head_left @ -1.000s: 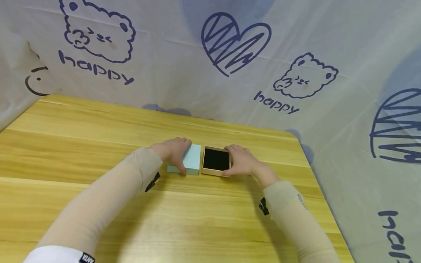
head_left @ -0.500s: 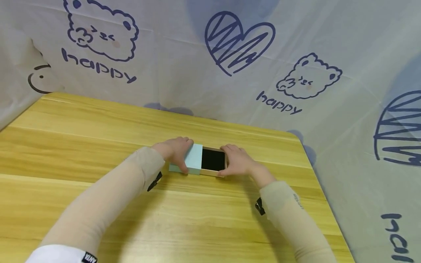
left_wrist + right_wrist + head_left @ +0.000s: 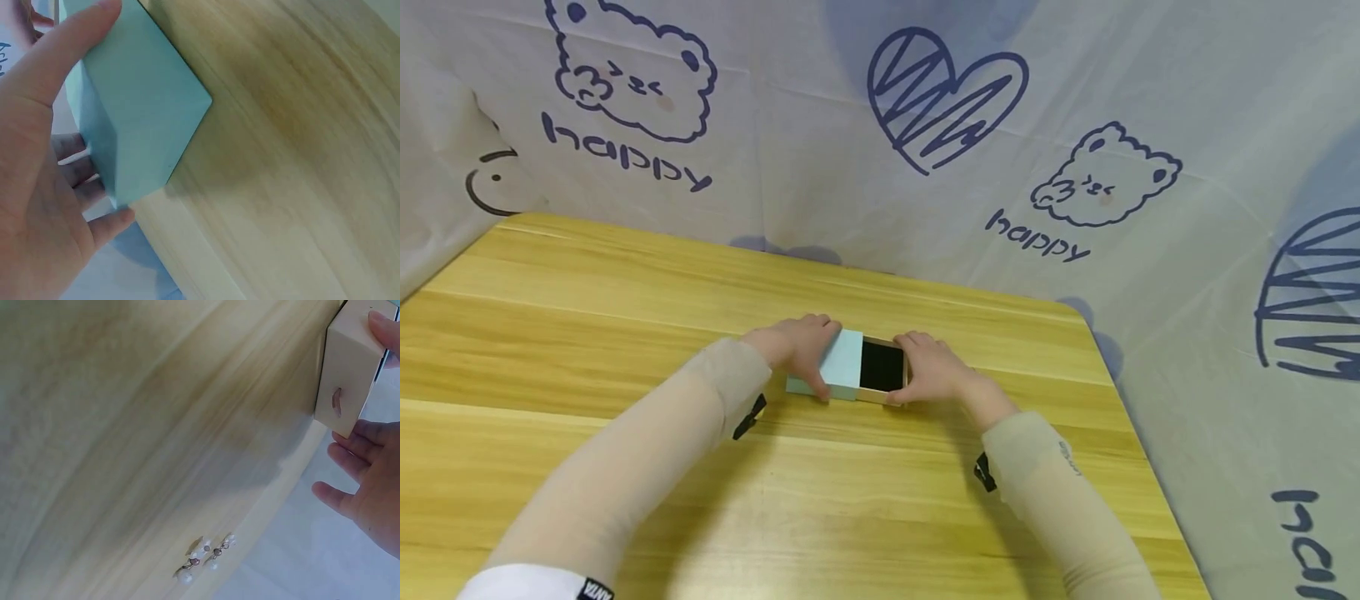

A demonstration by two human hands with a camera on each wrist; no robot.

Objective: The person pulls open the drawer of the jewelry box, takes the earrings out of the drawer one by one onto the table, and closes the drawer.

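A light blue box sleeve lies on the table, gripped between the thumb and fingers of my left hand. In the left wrist view its closed outer end shows. From its right side projects a pale tan drawer with a black lining, partly inside the sleeve. My right hand holds the drawer across its outer end, thumb on the near side and fingers on the far side. A small ribbon pull sits on the drawer's end face.
Two pearl earrings lie on the wooden table near its far edge, in the right wrist view. Behind the table hangs a white cloth printed with bears and hearts.
The drawer stood apart from the sleeve; my right hand has moved left, and the drawer has slid partway into the sleeve. My left hand stays on the sleeve.
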